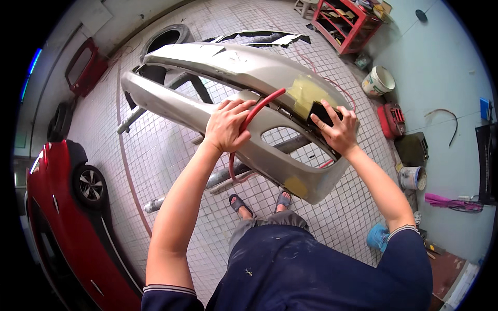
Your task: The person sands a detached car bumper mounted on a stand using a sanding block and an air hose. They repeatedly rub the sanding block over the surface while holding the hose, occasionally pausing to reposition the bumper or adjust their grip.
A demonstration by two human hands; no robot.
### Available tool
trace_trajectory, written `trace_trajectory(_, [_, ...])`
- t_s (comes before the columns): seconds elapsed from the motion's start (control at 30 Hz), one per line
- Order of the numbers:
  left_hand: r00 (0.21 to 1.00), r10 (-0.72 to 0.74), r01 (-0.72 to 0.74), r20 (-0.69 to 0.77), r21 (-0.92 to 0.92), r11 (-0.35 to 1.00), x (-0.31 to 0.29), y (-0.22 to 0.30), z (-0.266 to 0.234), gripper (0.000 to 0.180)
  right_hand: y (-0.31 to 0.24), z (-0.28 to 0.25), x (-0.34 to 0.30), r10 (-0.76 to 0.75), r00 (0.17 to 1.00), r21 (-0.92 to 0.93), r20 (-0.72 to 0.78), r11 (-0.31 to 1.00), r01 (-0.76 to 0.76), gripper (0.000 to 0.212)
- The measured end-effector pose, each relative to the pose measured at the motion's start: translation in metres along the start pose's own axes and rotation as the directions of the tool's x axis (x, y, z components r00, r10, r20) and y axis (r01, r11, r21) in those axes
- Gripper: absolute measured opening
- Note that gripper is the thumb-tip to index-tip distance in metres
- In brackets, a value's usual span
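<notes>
A grey car bumper cover (249,65) lies in front of me, held up off the floor on a metal stand (223,176). My left hand (228,124) is closed around a red hose (267,102) at the bumper's middle bar, with the hose running between thumb and fingers. In my right hand (338,127) is a black sanding block (317,114), gripped from above and resting on the bumper's right part. It touches the edge of a yellow filler patch (306,93). A smaller yellow patch (295,185) shows on the near lower corner.
Left stands a red car (67,223); beyond the bumper lies a tyre (166,39). A red tool cart (345,26) is at the back right. Along the right wall sit a white bucket (377,82), a red case (390,121) and a paint pail (411,178). The hose trails across the tiled floor.
</notes>
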State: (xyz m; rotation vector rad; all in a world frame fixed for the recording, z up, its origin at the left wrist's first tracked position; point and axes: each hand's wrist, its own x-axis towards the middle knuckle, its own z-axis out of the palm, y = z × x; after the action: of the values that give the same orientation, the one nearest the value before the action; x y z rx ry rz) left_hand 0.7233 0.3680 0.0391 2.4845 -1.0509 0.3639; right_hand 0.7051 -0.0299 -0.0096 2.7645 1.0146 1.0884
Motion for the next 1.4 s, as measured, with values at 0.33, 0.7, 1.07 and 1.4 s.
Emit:
trace_trajectory(0.33, [0.999, -0.053, 0.053, -0.006, -0.043, 0.998, -0.004, -0.005, -0.001, 0.055, 0.018, -0.005, -0.030, -0.033, 0.995, 0.024, 0.090, 0.999, 0.031, 0.046])
trace_trajectory(0.7, [0.998, -0.057, 0.057, 0.005, -0.012, 0.998, -0.007, -0.002, -0.001, 0.051, 0.000, 0.011, 0.000, -0.017, 0.999, -0.006, -0.050, 1.000, 0.017, 0.052])
trace_trajectory(1.07, [0.998, -0.057, 0.057, -0.002, -0.016, 0.998, -0.004, -0.003, 0.003, 0.058, -0.031, 0.034, 0.029, 0.216, 0.976, 0.039, -0.040, 0.976, -0.215, 0.054])
trace_trajectory(1.4, [0.999, -0.043, 0.042, -0.005, -0.045, 0.998, 0.006, 0.001, 0.003, 0.048, 0.002, 0.016, -0.015, 0.054, 0.997, -0.020, -0.063, 0.998, -0.055, 0.049])
